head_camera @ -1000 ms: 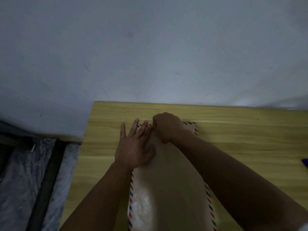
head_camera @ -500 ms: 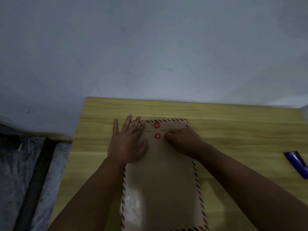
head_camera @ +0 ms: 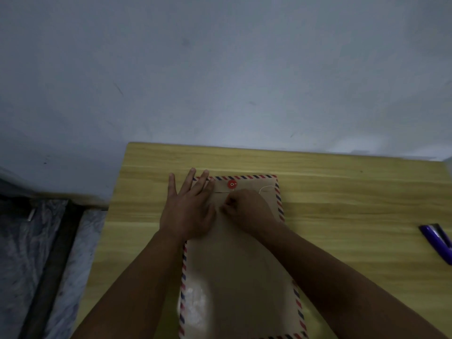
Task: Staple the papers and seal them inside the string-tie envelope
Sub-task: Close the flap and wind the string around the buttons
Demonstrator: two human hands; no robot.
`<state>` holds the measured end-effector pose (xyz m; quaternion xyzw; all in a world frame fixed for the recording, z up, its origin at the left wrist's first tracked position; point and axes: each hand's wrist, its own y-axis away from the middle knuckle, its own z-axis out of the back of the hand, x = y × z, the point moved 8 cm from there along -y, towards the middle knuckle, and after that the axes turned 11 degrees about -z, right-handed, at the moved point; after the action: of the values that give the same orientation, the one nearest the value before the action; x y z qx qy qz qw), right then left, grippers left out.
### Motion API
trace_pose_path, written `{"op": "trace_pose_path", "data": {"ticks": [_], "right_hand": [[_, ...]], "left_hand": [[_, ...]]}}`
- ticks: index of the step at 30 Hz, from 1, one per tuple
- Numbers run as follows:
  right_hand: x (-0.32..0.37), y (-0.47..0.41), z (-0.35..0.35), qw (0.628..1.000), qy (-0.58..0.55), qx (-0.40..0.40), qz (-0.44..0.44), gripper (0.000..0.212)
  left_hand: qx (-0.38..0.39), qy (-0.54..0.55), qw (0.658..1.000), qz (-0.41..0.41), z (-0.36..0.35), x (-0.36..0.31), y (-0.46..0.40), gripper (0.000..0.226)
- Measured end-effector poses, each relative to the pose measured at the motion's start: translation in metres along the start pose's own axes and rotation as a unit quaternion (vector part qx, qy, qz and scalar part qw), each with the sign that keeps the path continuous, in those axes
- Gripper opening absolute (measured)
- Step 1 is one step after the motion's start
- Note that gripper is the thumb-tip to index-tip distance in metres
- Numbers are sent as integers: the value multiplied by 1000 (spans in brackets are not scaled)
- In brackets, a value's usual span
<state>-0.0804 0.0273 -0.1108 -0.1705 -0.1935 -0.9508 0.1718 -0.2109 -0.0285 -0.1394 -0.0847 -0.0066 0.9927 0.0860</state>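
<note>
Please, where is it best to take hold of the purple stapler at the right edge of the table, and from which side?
Grip the purple stapler across its long body, near the middle, coming from above. It lies flat and slanted on the wooden table, so thumb and fingers should close on its two long sides. Its near end is cut off by the frame, so this is only a judgement.

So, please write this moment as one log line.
left hand flat on envelope | right hand pinching string | stapler aside
</note>
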Motion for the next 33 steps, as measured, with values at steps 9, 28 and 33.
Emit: {"op": "trace_pose_path", "data": {"ticks": [9,28,33], "right_hand": [[32,-37,15,975,164,46,146,24],[-24,-71,72,944,273,7,186,22],[-4,-77,63,923,310,-47,221,29]], "left_hand": [[-27,35,999,-22,2,2,1,69],[-9,31,999,-28,1,1,0,74],[-2,20,999,-28,0,1,1,74]]}}
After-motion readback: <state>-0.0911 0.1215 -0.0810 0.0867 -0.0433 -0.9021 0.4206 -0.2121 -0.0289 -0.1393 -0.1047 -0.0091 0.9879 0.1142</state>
